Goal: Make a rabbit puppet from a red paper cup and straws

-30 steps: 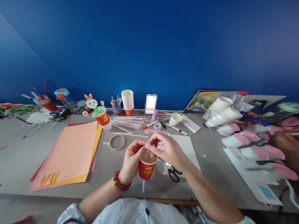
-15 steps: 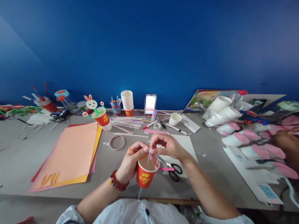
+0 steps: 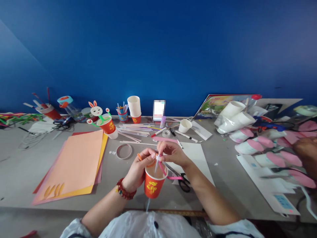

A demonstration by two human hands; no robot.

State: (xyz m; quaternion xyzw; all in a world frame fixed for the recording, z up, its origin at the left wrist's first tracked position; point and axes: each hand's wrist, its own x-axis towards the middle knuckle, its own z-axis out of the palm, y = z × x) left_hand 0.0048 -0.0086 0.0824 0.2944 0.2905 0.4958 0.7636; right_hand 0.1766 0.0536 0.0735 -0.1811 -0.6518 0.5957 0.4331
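Note:
My left hand [image 3: 138, 168] is wrapped round the rim of a red paper cup [image 3: 152, 185] held above the grey table [image 3: 22, 172]. A pale straw [image 3: 151, 189] runs down through the cup and sticks out below its base. My right hand [image 3: 173, 154] pinches the top of the straw together with a pink pipe cleaner [image 3: 168, 174] that curls out to the right over the cup's rim. An orange piece [image 3: 139, 157] shows at my left fingertips. Black-handled scissors [image 3: 182, 180] lie on white paper [image 3: 198, 155] just right of the cup.
Orange and yellow paper sheets [image 3: 76, 162] lie at left, a tape ring [image 3: 124, 151] and loose straws [image 3: 136, 131] beyond the hands. A finished bunny cup [image 3: 105, 120] and stacked cups [image 3: 135, 107] stand at the back. Another person's hand [image 3: 305, 153] works among pink-eared white cups at right.
The pink pipe cleaner came into sight at the cup's rim. My right hand shifted left and lower to the straw top, and the cup tilted and sank slightly.

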